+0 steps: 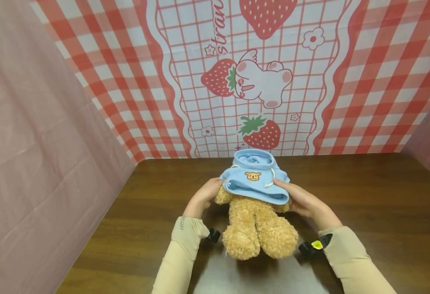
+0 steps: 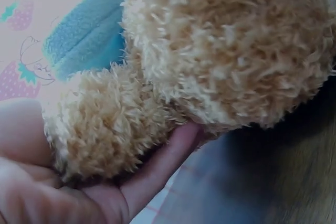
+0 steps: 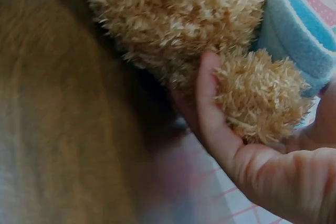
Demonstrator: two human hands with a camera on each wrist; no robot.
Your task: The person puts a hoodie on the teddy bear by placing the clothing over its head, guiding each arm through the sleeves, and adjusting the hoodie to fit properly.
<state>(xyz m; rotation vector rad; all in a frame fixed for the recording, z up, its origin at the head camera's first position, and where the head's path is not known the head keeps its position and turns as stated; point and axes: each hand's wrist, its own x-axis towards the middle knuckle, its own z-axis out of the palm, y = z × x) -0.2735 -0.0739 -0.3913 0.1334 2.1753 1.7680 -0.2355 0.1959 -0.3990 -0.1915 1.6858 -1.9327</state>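
A curly tan teddy bear (image 1: 249,212) wears a light blue hoodie (image 1: 257,179) with a small bear face on the front and a white drawstring. Its feet point toward me, and its head does not show above the collar. My left hand (image 1: 205,194) grips the bear's side at one sleeve; in the left wrist view its fingers (image 2: 163,169) curl under the furry arm. On the other side my right hand (image 1: 307,200) holds the bear, thumb on the hoodie, and in the right wrist view fingers (image 3: 210,108) wrap round the other arm.
The bear is over a brown wooden table (image 1: 145,212). A red and white checked strawberry cloth (image 1: 185,81) hangs behind it, and a pink curtain (image 1: 45,143) hangs at the left. Black wrist straps with cameras (image 1: 310,249) sit at both cuffs.
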